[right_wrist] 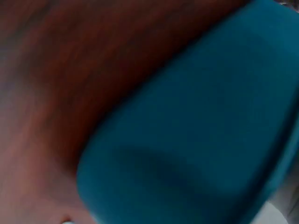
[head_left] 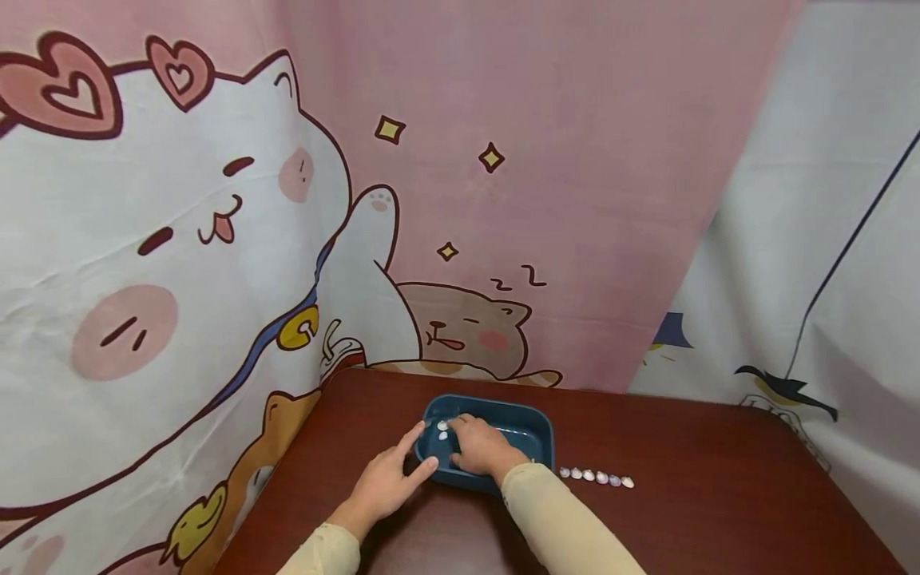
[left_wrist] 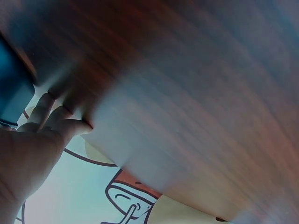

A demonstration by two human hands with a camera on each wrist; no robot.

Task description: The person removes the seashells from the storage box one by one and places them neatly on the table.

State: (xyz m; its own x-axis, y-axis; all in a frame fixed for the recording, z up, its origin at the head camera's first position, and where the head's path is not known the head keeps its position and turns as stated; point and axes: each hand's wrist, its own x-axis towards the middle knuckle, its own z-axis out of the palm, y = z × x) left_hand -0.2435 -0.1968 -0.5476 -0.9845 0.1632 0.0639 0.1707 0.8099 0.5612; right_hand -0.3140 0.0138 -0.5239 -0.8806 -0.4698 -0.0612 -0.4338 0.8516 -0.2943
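Behind tub (head_left: pixel 532 441) and brown table (head_left: pixel 719 479) hangs cartoon cloth (head_left: pixel 589 200).

The head view looked forward and down from above the near side, far enough back from the blue tub (head_left: pixel 497 412) to take in the left hand (head_left: pixel 384 483), the right hand (head_left: pixel 483 449), the surface (head_left: pixel 690 471) and the printed cloth (head_left: pixel 575 160) beyond. The left wrist view sat close by its hand, facing across the surface at a slant, with a piece of the tub at its border. The right wrist view was very near the tub, whose outer wall filled much of it. All three shared tub and surface; head and left wrist also shared the left hand.
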